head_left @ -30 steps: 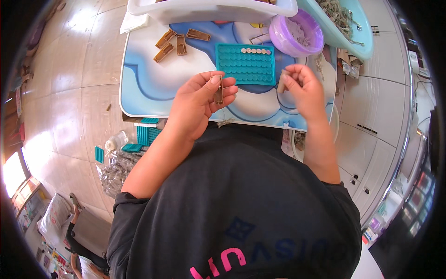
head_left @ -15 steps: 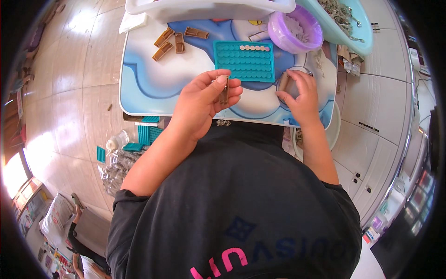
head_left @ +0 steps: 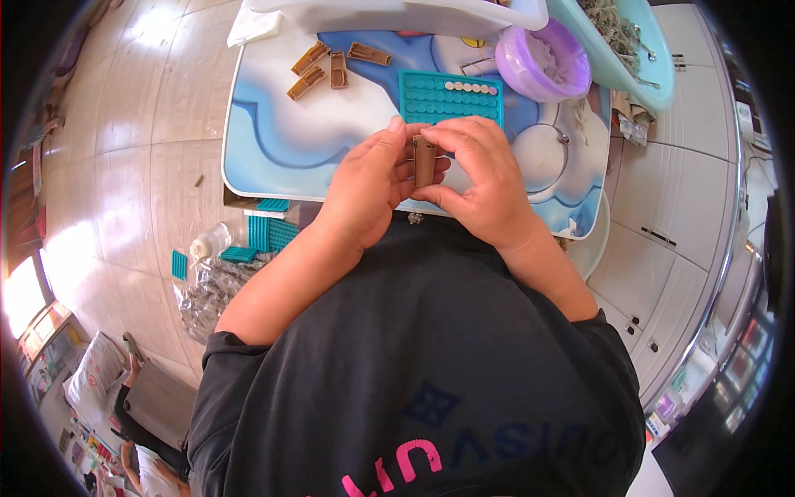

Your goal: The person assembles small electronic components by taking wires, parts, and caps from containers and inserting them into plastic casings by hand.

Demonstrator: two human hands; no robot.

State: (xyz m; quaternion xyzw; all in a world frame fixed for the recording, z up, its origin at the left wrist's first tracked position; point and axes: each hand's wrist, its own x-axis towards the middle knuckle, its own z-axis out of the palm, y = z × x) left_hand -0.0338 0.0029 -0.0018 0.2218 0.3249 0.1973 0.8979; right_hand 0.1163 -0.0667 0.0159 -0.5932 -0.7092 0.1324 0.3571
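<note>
Just above the near edge of the table, my two hands meet around a narrow brown plastic shell (head_left: 424, 161). My right hand (head_left: 490, 178) pinches it between thumb and fingers, smooth side up. The fingers of my left hand (head_left: 364, 184) curl behind and beneath it, with the thumb raised along the left side; the brown piece they held is mostly hidden there. Directly beyond the hands lies a teal tray (head_left: 451, 98) with rows of round hollows. Small pale discs (head_left: 470, 88) fill part of its far row.
Several brown shells (head_left: 338, 70) lie at the table's far left. A white bin (head_left: 397, 10) stands along the back, beside a purple bowl (head_left: 580, 70) and a light teal basin (head_left: 658, 93). A thin metal ring (head_left: 566, 157) lies right. Teal trays (head_left: 277, 236) sit below the left edge.
My right hand has come from the table's right side to my left hand, bringing a brown shell. The left hand stays near the same spot. The view has shifted slightly.
</note>
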